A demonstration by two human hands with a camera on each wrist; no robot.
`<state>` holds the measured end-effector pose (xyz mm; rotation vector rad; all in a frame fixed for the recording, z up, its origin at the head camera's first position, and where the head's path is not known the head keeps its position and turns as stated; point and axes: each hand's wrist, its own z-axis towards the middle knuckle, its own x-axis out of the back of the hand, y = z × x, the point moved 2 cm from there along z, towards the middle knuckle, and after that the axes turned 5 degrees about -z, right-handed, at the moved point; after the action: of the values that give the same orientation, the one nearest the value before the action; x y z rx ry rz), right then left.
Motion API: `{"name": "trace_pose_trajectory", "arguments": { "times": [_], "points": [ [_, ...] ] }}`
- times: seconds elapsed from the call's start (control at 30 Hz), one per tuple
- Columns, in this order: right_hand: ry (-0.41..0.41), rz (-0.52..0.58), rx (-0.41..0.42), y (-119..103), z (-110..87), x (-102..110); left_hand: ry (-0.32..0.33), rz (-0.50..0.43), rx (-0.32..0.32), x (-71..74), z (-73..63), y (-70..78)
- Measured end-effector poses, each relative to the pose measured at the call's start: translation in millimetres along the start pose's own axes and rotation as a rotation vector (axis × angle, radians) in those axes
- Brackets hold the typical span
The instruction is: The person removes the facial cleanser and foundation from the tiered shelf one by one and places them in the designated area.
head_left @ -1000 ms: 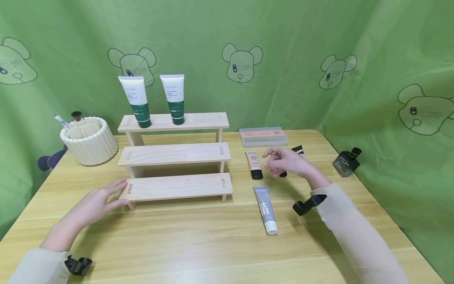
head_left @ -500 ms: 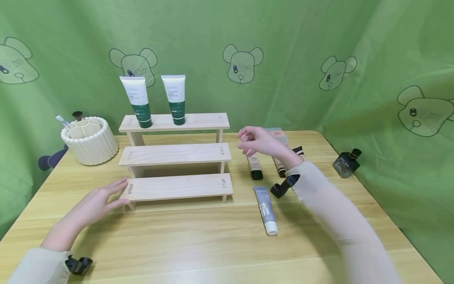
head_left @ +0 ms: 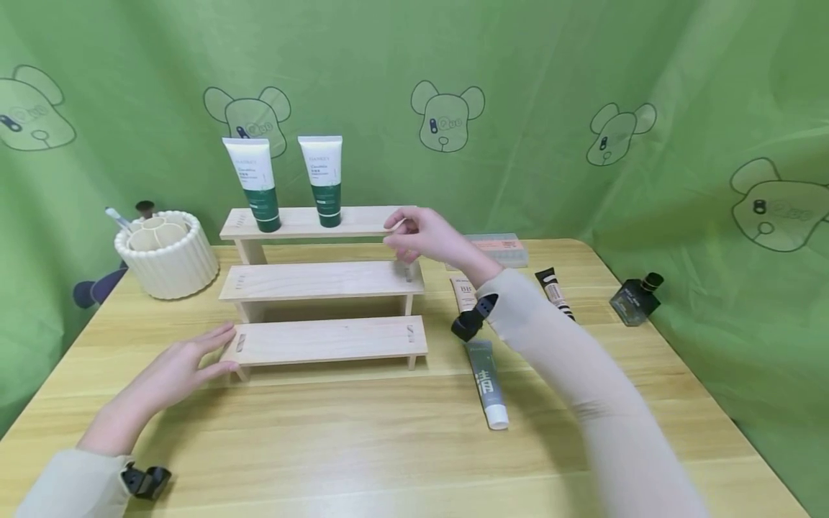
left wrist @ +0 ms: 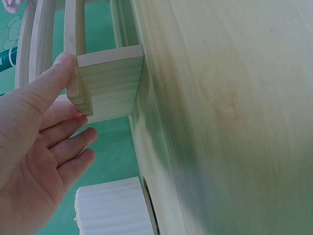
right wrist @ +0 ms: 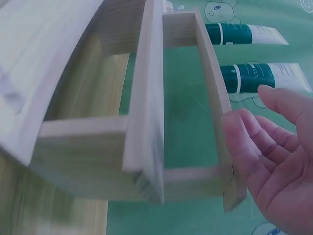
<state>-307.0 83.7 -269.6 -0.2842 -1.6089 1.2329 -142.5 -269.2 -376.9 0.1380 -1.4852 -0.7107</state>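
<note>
Lower left of the frame, left hand (head_left: 170, 378) on the left end of the wooden rack (head_left: 333, 339): thumb and index finger grip the lowest board's corner, likely to steady it. Grey-blue tube (head_left: 487, 388) flat on the table (head_left: 311, 460), lower right of centre, cap toward the wearer. Rack left of centre; right hand (head_left: 429, 236) at its top board's right end, fingers loosely bent, nothing held; contact can't be told. Farther, upper left, two white-and-green tubes (head_left: 321, 176) stand on their caps, presumably so labels face front.
</note>
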Motion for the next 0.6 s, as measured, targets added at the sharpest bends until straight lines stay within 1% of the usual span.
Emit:
{"name": "trace_pose_trajectory", "arguments": {
  "times": [0.23, 0.43, 0.6],
  "points": [
    [0.038, 0.013, -0.019, -14.9, 22.1, -8.1, -0.001, 0.009, -0.005, 0.3, 0.5, 1.5],
    [0.074, 0.049, -0.002, -27.0, 38.0, -12.4, -0.009, 0.008, 0.000, 0.3, 0.4, 1.8],
    [0.098, 0.085, 0.004, -36.5, 49.2, -16.6, -0.002, 0.010, -0.006, 0.1, 0.5, 2.1]
  ]
}}
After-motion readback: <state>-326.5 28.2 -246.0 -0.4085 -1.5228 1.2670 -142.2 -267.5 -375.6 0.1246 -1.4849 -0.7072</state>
